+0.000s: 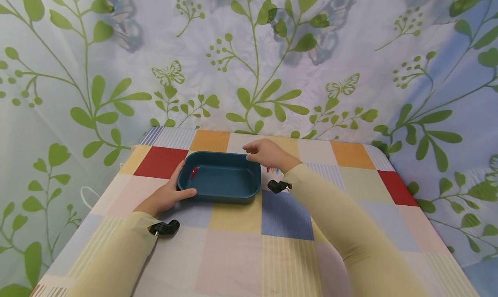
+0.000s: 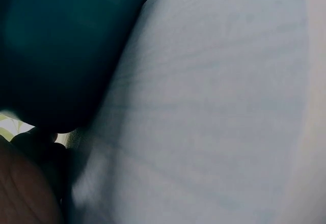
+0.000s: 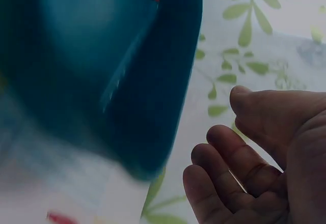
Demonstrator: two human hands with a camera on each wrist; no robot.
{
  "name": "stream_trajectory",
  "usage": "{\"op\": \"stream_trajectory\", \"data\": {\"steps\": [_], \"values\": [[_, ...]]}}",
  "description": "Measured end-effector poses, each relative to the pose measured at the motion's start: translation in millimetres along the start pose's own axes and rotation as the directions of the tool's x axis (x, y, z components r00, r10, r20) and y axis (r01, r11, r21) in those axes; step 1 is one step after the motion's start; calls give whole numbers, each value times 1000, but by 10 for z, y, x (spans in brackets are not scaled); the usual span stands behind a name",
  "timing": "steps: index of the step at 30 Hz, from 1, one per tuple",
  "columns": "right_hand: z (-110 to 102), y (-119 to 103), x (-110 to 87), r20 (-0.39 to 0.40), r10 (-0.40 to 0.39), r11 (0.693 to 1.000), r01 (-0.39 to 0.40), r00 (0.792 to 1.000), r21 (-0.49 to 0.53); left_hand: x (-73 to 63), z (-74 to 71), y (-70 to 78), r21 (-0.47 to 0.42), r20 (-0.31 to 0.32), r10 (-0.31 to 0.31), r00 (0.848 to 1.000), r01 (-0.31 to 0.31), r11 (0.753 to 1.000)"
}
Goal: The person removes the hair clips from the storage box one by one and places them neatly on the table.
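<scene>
A dark teal rectangular plastic bin (image 1: pixel 219 198) with rounded corners sits on the patchwork cloth. My left hand (image 1: pixel 165 197) grips its left end, thumb at the near side and fingers along the left wall. In the left wrist view the bin (image 2: pixel 61 46) fills the upper left. A small red thing (image 1: pixel 193 173) lies inside the bin by its left wall. My right hand (image 1: pixel 268 153) hovers at the far right corner with loosely bent fingers. The right wrist view shows this hand (image 3: pixel 254 163) holding nothing, a gap between its fingertips and the bin (image 3: pixel 170 81).
Several thin coloured sticks (image 1: pixel 275 170) lie on the cloth right of the bin, partly hidden by the right wrist. A white cord (image 1: pixel 86 193) loops past the table's left edge. A leaf-patterned curtain (image 1: pixel 249 63) hangs along the back and sides.
</scene>
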State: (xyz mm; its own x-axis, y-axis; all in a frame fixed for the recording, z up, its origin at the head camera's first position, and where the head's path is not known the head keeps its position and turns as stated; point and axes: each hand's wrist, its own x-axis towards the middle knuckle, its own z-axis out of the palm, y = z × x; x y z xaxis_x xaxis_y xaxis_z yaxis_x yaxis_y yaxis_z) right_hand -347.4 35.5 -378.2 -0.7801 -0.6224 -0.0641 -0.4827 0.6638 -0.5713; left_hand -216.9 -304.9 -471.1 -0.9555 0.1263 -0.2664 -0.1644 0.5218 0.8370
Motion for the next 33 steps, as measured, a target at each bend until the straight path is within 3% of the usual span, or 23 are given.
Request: {"op": "stream_trajectory", "data": {"steps": [8,22,33], "values": [[244,-344,264,86,-14,1000,15,996,-9,9,-14,1,-32,9,-7,1000,7,999],[571,-698,558,160,-39,996,51,986,-71,19,3,-45,-49,15,12,1000,-11,999],[823,-782,768,179,-50,990,72,983,-118,13,1,-50,-55,11,20,1000,-19,998]]}}
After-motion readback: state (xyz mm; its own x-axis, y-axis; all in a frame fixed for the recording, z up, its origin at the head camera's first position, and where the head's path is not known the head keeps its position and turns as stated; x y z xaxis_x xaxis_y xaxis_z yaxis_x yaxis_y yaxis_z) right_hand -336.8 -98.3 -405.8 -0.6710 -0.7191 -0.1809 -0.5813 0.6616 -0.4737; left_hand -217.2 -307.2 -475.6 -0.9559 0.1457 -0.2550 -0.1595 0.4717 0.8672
